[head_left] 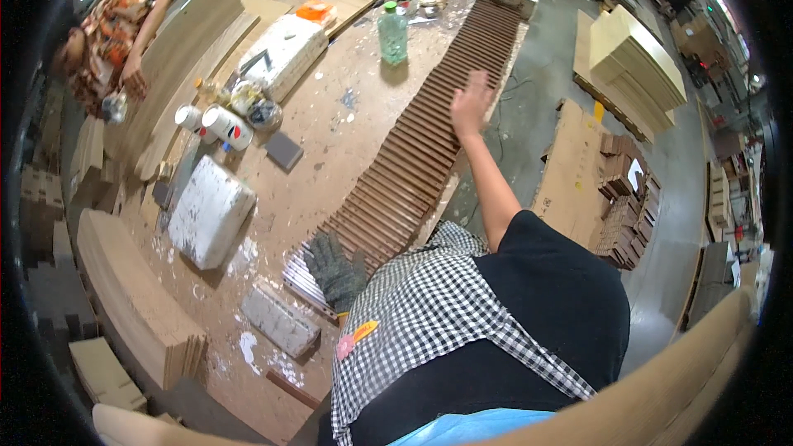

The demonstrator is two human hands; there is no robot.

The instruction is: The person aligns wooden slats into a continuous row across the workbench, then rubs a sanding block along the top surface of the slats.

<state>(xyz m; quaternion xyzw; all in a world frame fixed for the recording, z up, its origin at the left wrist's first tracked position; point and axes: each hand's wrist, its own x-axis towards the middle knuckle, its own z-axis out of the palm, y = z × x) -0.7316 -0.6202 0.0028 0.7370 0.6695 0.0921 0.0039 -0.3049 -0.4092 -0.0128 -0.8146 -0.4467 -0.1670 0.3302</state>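
Observation:
A long row of narrow brown slats (421,136) runs diagonally across the workbench, packed side by side. My right hand (471,103) is bare and reaches over the far half of the row. Its palm faces down and its fingers are stretched out, holding nothing; whether it touches the slats I cannot tell. At the row's near end my left hand (334,271), in a dark grey knitted glove, lies on the slats with fingers apart; my apron hides its forearm. Beside that glove, a few slat ends (301,279) look whitish.
A green bottle (393,35), white cups (227,127), a dark grey pad (284,151) and paint-smeared white blocks (212,211) stand on the bench (330,140). Curved boards (136,297) line its left side, near another person (116,45). To the right, brown pieces (624,198) lie on cardboard (570,173).

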